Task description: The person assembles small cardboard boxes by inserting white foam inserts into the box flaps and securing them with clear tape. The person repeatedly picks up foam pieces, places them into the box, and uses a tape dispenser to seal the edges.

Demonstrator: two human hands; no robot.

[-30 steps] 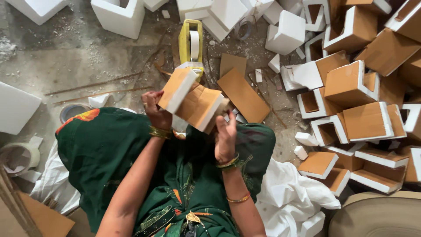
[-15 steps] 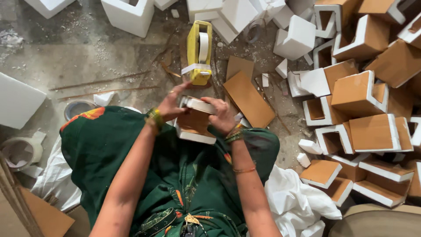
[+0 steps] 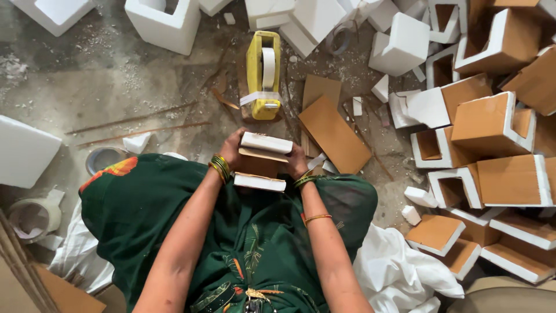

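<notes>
Both hands clasp a foam-and-cardboard block (image 3: 263, 162) over the lap, just above the green cloth (image 3: 174, 220). The left hand (image 3: 233, 149) grips its left side, fingers curled around the edge; the right hand (image 3: 297, 162) grips the right side the same way. The block shows two white foam slabs with brown cardboard between them. Just beyond it on the floor (image 3: 116, 81) stands a yellow tape dispenser (image 3: 263, 75), with a flat cardboard sheet (image 3: 335, 134) beside it. Finished foam-and-cardboard pieces (image 3: 492, 124) lie piled to the right.
</notes>
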